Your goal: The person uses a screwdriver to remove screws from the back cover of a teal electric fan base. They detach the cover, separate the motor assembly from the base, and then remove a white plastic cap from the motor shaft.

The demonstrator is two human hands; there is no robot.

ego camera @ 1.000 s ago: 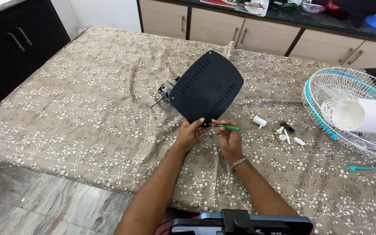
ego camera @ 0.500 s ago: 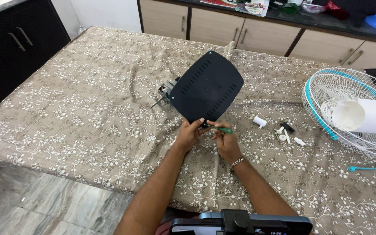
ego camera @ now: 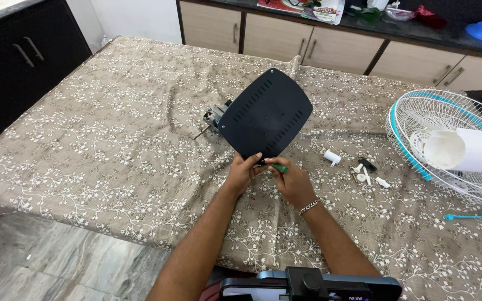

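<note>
A black, rounded, slotted fan base plate (ego camera: 265, 114) stands tilted up on the table, its underside facing me. My left hand (ego camera: 242, 171) grips its near bottom edge. My right hand (ego camera: 292, 181) is shut on a green-handled screwdriver (ego camera: 278, 166), whose tip meets the plate's bottom edge right beside my left fingers. Behind the plate, at its left, the fan's metal motor (ego camera: 214, 116) with its shaft lies on the cloth.
A brown floral cloth (ego camera: 107, 139) covers the table. Small white and black parts (ego camera: 364, 171) lie right of my hands. A white wire fan guard (ego camera: 447, 145) with white blades sits at the right edge. Cabinets stand behind; a phone mount (ego camera: 308, 285) is at the bottom.
My right hand has moved left toward the plate's bottom edge, bringing the screwdriver in close so less of its green handle shows. The left hand and plate stay put.
</note>
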